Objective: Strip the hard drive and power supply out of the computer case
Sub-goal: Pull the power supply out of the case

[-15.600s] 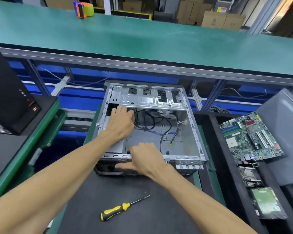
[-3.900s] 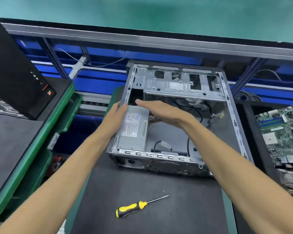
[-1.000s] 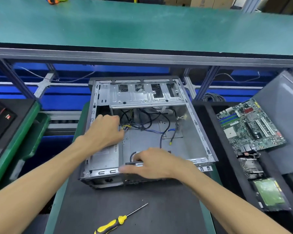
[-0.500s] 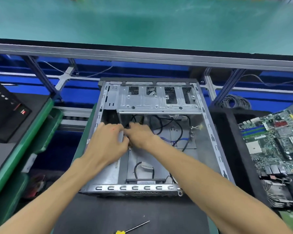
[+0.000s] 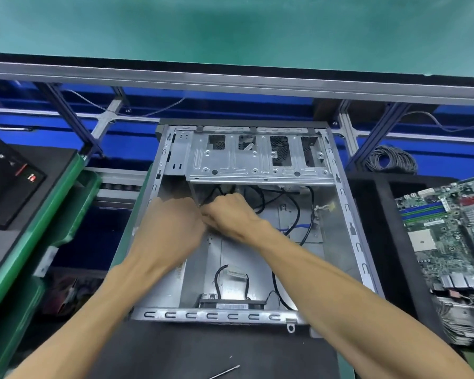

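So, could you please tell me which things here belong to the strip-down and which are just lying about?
In the job:
case
power supply, under the left hand
black cables, where the right hand is working

Lying about:
motherboard
cable coil
screwdriver tip
black tower

The computer case (image 5: pixel 350 228) was bare silver-grey metal, its rim punched with a row of dark C-shaped slots. Inside it ran black cables (image 5: pixel 296 212), with 1 blue cable (image 5: pixel 290 229) among them. The power supply (image 5: pixel 170 285) was dull grey. The mat (image 5: pixel 175 351) under the case was black. The long bench (image 5: pixel 230 28) behind was teal green, edged by a silver rail over a deep blue frame. The bin (image 5: pixel 74 209) on the left was green. The motherboard (image 5: pixel 454 231) on the right was green with blue, green and red strips.
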{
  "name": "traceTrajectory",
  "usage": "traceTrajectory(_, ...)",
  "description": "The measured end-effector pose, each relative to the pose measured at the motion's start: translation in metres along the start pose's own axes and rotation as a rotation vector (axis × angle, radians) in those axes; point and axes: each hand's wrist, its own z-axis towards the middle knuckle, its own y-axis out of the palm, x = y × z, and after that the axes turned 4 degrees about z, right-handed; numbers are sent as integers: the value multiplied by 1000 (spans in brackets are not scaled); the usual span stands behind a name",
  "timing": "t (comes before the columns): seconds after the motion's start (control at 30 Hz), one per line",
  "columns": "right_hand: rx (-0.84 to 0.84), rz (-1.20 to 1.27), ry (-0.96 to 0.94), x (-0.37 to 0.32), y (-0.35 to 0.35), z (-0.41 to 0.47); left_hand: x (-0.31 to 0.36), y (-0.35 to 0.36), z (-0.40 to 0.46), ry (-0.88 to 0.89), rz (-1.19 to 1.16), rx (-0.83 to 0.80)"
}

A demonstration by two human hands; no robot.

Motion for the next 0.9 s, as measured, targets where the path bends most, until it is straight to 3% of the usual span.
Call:
traceTrajectory(0.13,-16,41,111,-2,-3,2,3,5,3,-24,-13,-10)
traceTrajectory(0.27,-10,84,60,-2,-9,0,-3,7,3,49,-62,-16)
traceTrajectory(0.5,-72,94,256,3,-9,10,4,1,18,119,-85,-60)
traceTrajectory(0.7,-154,122,129,9,-9,9,-6,-12,14,130,-28,-150)
traceTrajectory(0.8,-138,145,99,12,-6,9,-17,-13,30,146,174,-3)
traceTrajectory(0.9,-143,143,138,11,-2,11,-27,-12,39,-2,126,93)
